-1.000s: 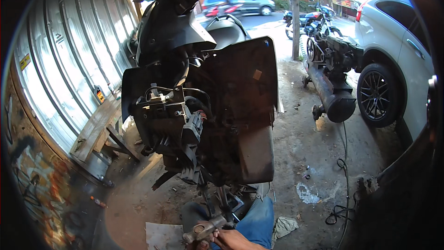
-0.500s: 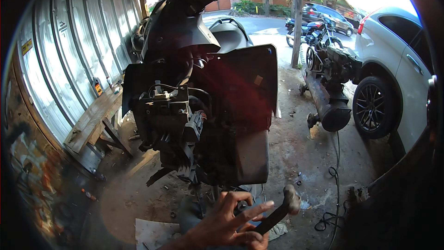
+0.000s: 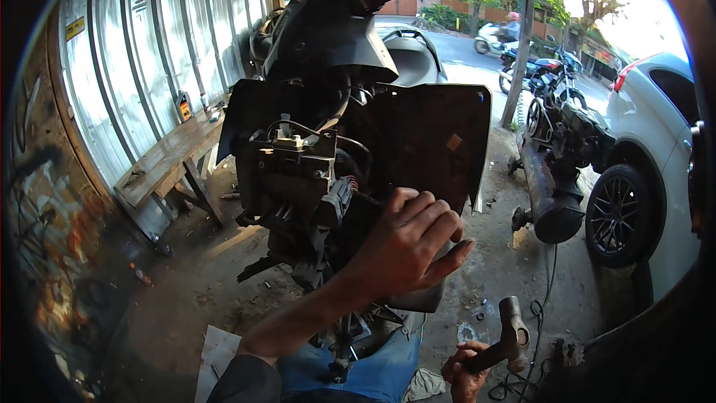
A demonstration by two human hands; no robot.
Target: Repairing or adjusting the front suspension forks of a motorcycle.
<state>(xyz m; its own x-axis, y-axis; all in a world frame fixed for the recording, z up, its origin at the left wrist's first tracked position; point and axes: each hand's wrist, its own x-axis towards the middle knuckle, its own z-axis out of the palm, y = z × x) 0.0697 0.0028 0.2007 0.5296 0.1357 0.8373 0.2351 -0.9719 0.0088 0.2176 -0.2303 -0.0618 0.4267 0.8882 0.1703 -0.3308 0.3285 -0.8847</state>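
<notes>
My left hand [image 3: 418, 242] is raised in front of the dark scooter body [image 3: 440, 134], its fingers curled and the thumb a little apart. Whether anything sits inside those fingers is hidden. Lower down on the right, my right hand [image 3: 466, 373] is closed round the dark handle of a hammer [image 3: 513, 334], whose worn metal head points up and away from me. The scooter's front is stripped, with wiring and an electrical unit [image 3: 291, 145] exposed. A bare metal stem [image 3: 341, 351] stands at its bottom, over my blue-trousered legs [image 3: 380, 373].
A wooden bench [image 3: 168, 160] with a bottle [image 3: 184, 107] stands along the corrugated wall at left. On the right are an air compressor [image 3: 550, 213], its hose and a white car [image 3: 664, 179]. A pale sheet [image 3: 216, 362] and a cloth [image 3: 425, 386] lie below.
My left hand has moved up from beside the hammer, its spread fingers now curled. The hammer has shifted right and lower, with my right hand now visible on it. The view has shifted.
</notes>
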